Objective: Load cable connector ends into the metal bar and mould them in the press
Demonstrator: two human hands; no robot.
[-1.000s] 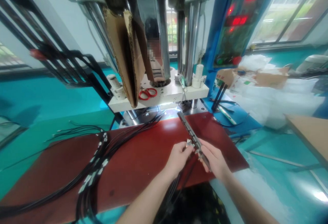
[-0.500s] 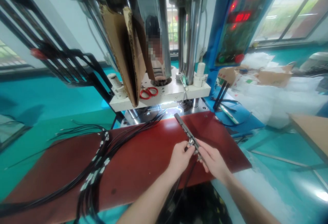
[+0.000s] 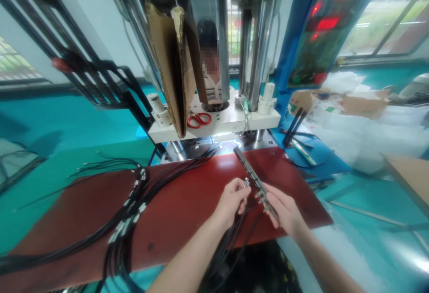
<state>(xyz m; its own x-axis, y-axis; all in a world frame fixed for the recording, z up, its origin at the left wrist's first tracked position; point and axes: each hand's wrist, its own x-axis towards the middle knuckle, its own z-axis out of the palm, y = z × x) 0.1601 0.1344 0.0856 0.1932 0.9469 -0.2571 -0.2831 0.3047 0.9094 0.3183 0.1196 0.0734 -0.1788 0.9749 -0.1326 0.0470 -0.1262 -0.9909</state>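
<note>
My right hand grips the lower end of a long dark metal bar, which slants up and left over the red-brown board. Small metal connectors sit along the bar's left edge beside my fingers. Just left of the bar, my left hand pinches a small silver connector, apart from the bar. Black cables hang below my hands. Another bundle of black cables with white tags lies curved on the board's left part.
Behind the board stands a press with a white plate, red-handled scissors and folded cardboard. A blue control box and a blue side shelf with tools are right. A black rack stands left.
My left hand has come away from the bar, with a small connector between its fingers. The camera view has shifted slightly, and the lower red display reads differently.
</note>
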